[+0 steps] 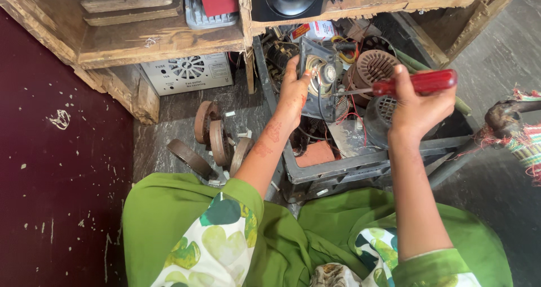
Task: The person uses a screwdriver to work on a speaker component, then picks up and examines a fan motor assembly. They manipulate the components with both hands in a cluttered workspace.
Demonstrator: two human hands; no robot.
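Head view: our left hand point(293, 92) gripped the small fan motor point(320, 78) by its metal frame above the black crate point(338, 166); right hand point(417, 109) closed around the red-handled screwdriver point(414, 84). The motor looked stiff, fairly heavy, its wires fragile.

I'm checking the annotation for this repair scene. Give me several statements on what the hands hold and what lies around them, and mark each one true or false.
1. The right hand grips a red-handled screwdriver. True.
2. The left hand holds a grey square motor part with a round metal centre. True.
3. The dark plastic crate of parts sits on top of the wooden shelf. False: it sits on the floor, below the shelf.
4. The rusty brown metal rings are inside the crate. False: they lie on the floor left of it.
5. The screwdriver's tip points toward the motor part. True.
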